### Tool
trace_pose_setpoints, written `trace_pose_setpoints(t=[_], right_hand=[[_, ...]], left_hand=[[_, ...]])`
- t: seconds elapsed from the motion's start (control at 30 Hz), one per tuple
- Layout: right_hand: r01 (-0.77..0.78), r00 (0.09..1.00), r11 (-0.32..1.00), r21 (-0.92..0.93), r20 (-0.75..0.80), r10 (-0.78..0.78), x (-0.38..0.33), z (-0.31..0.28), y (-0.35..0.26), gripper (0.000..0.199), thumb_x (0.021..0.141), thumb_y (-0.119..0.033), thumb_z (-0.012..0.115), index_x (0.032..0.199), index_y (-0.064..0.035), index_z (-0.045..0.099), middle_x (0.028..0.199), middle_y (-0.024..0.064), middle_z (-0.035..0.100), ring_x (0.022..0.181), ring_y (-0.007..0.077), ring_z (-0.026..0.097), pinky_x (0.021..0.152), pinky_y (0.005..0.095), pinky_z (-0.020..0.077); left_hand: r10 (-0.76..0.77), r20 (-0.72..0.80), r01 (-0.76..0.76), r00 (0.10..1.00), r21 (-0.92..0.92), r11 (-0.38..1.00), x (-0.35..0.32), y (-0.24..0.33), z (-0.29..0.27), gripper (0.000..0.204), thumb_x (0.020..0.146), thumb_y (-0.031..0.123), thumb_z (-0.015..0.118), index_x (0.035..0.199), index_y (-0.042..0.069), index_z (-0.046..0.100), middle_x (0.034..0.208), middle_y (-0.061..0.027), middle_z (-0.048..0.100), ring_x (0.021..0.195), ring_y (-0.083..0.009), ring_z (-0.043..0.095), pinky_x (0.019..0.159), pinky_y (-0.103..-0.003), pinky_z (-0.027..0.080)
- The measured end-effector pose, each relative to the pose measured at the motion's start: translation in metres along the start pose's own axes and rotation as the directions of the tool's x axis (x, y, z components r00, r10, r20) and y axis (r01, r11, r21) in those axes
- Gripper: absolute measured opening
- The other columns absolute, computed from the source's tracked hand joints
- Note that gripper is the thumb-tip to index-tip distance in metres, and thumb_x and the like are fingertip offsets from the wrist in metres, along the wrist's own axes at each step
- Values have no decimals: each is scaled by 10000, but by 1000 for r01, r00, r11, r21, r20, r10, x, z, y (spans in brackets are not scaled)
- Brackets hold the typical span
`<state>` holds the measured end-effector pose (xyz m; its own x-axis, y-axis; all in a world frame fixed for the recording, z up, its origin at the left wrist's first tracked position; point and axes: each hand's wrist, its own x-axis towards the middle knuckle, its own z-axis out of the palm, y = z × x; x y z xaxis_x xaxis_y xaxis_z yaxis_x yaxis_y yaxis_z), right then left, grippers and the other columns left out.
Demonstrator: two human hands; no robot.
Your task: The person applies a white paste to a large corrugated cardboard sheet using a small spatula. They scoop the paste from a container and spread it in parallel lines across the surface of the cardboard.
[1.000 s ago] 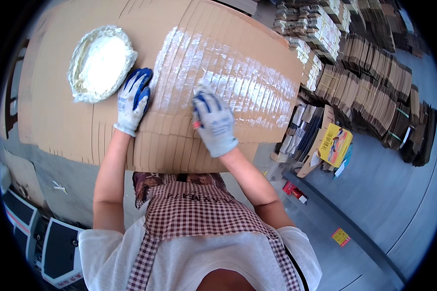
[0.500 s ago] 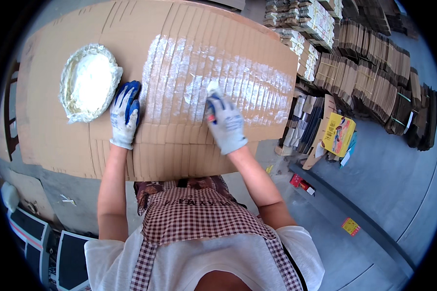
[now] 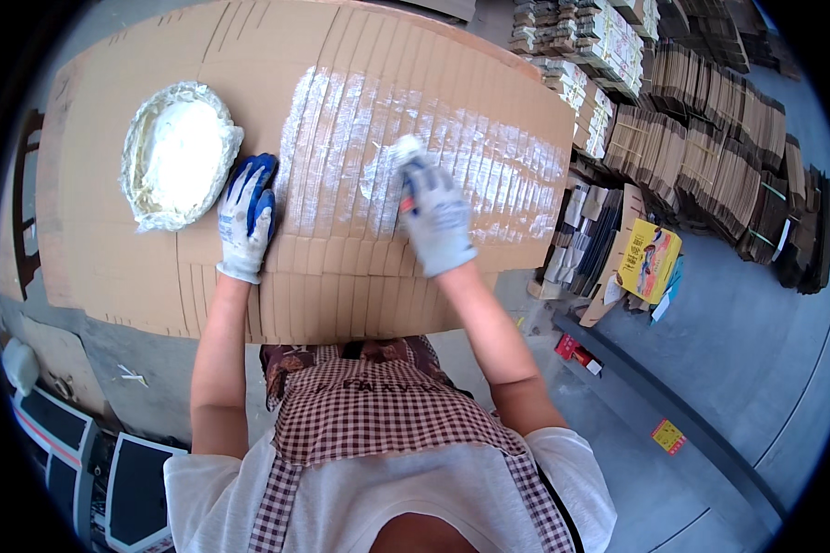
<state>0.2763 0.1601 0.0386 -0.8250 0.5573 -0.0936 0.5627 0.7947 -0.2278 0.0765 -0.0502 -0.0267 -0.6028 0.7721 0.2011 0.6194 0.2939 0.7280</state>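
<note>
Narrow brown cardboard strips (image 3: 341, 309) lie side by side on a larger cardboard sheet (image 3: 88, 184), and a wide band of white paste (image 3: 332, 138) is smeared across them. My right hand (image 3: 436, 221), in a grey-and-blue work glove, is closed on a brush (image 3: 409, 147) whose white-coated head rests on the smeared band; a bit of red shows by my fingers. In a matching glove, my left hand (image 3: 246, 217) lies flat on the strips' left side, fingers stretched out. Beside it stands an oval, plastic-lined basin (image 3: 228, 115) with white paste in it.
Bundled cardboard stacks (image 3: 701, 170) stand on the floor at the right. Nearer are a yellow box (image 3: 648, 261), a long grey rail (image 3: 673, 396) and a small red box (image 3: 576, 352). Dark-panelled equipment (image 3: 138, 493) sits at the lower left.
My right hand has moved the brush slightly away from me across the pasted strips. The left hand keeps its place on the cardboard. The whole view has shifted a little.
</note>
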Motion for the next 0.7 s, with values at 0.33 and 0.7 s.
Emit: trace_pose_setpoints(t=[0.33,0.7], right_hand=[[60,992,991,116,-117,-46,14,-14,-24,296,850,-145,636,1133,-71,590,1154,153,628,1045,335,616,924,431,506],[-224,958,969,102,-162,238,3,-23,55,354,830,-181,659,1165,-88,590,1161,130,622,1050,332,616,930,428,508]], left_hand=[[-27,3,27,1000,-27,999,0,2,2,515,975,407,427,1289,41,611,1340,-162,579,1261,-373,496,1123,-460,306],[-41,-8,41,999,-22,999,-1,4,2,470,981,343,427,1276,28,614,1331,-162,587,1258,-369,495,1116,-459,308]])
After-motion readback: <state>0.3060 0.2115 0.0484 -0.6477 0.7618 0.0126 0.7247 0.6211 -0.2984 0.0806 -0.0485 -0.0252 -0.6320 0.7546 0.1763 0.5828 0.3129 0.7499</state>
